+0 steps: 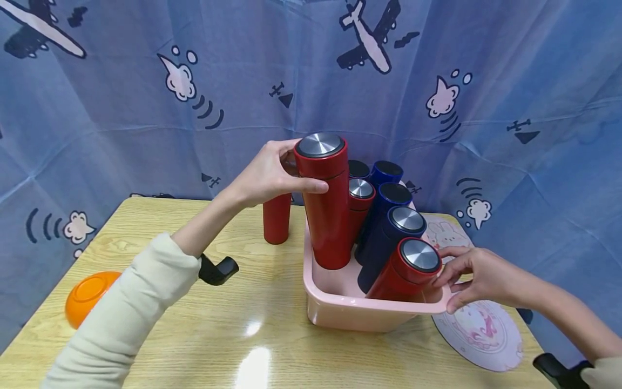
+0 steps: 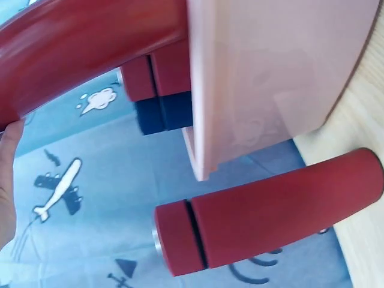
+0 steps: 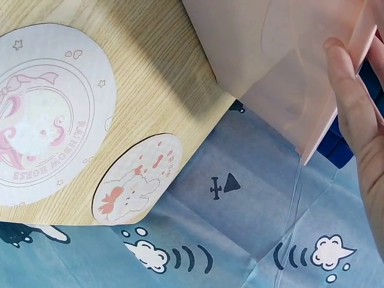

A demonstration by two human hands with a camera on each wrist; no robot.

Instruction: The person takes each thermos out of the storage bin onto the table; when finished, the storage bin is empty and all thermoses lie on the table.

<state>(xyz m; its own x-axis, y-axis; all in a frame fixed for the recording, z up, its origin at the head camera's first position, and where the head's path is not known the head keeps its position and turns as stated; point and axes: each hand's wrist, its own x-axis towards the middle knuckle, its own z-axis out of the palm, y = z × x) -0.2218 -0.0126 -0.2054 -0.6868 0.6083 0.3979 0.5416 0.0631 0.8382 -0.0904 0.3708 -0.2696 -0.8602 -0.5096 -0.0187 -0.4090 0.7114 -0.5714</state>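
Note:
My left hand (image 1: 272, 172) grips a tall red thermos (image 1: 326, 216) with a silver-topped lid near its top, thumb across the front. The thermos stands nearly upright, its lower end inside the pink bin (image 1: 335, 313). My right hand (image 1: 478, 273) pinches the bin's right rim, thumb outside and fingers inside. In the bin, a red thermos (image 1: 403, 273) leans at the front right beside a dark blue thermos (image 1: 386, 251). Behind them are a smaller red thermos (image 1: 359, 205) and several more dark or blue ones. Another red thermos (image 2: 276, 210) stands on the table left of the bin.
An orange bowl (image 1: 89, 294) lies at the table's left, partly behind the left sleeve. Right of the bin are a round rainbow-horse mat (image 3: 90, 108) and a smaller rabbit mat (image 3: 138, 180). A blue airplane-print curtain (image 1: 252, 70) hangs behind the table (image 1: 204, 335).

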